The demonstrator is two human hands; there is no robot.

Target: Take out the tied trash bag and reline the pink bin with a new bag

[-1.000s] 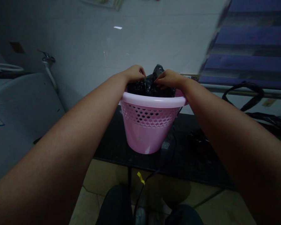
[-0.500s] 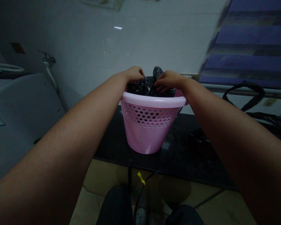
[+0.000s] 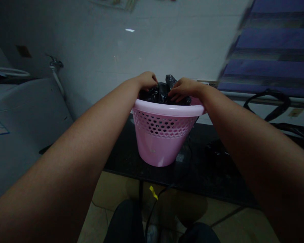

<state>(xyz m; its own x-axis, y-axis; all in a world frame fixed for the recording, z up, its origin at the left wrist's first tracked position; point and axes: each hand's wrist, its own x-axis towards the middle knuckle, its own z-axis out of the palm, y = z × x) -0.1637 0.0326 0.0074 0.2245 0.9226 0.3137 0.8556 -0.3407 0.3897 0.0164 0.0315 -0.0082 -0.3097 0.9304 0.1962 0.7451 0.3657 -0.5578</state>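
A pink plastic basket point(image 3: 158, 141) with a band of holes below its rim stands upright on a black countertop point(image 3: 121, 162). A crumpled, shiny black plastic bag point(image 3: 163, 92) fills its mouth, one piece poking up above the rim. My left hand point(image 3: 148, 81) reaches over the basket's left side, its fingers curled onto the bag and their tips partly hidden. Over the right side, my right hand point(image 3: 182, 89) has its bent fingers on the bag, next to the raised piece. The lower part of the bag shows only darkly through the holes.
More black plastic point(image 3: 218, 152) lies on the counter at right, near a dark loop point(image 3: 268, 104). A white appliance point(image 3: 27, 111) stands left, below a wall tap point(image 3: 55, 64). A black cord with a yellow tag point(image 3: 153, 192) hangs down in front.
The view has shifted slightly, moving the scene a little to the right. Between my hands the bag's folds have changed shape, and the raised piece sits slightly lower. Both hands stay at the bag.
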